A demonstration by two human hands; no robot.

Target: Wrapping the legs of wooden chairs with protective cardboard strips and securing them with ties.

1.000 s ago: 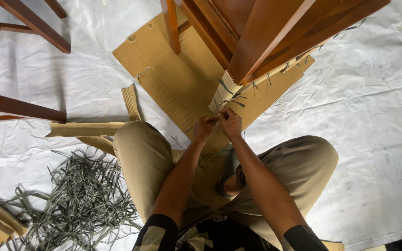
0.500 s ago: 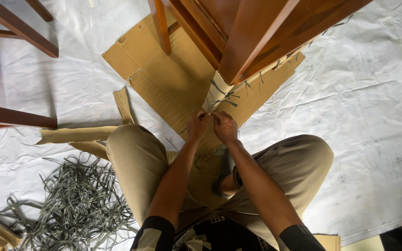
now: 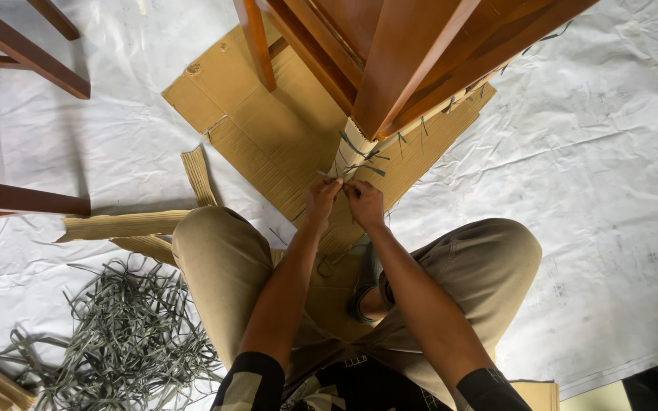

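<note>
Both arms stretched forward between the knees, left hand (image 3: 320, 199) and right hand (image 3: 365, 202) side by side, fingers pinched shut on a grey strap (image 3: 334, 180) around the cardboard-wrapped chair leg (image 3: 353, 152), mid-scene.

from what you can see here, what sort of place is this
Probably a furniture workshop or packing area. Wooden furniture frames stand on a white floor sheet, flattened cardboard lies beneath, a pile of grey straps lies beside, and both hands tie a strap on a cardboard-wrapped leg.
</note>
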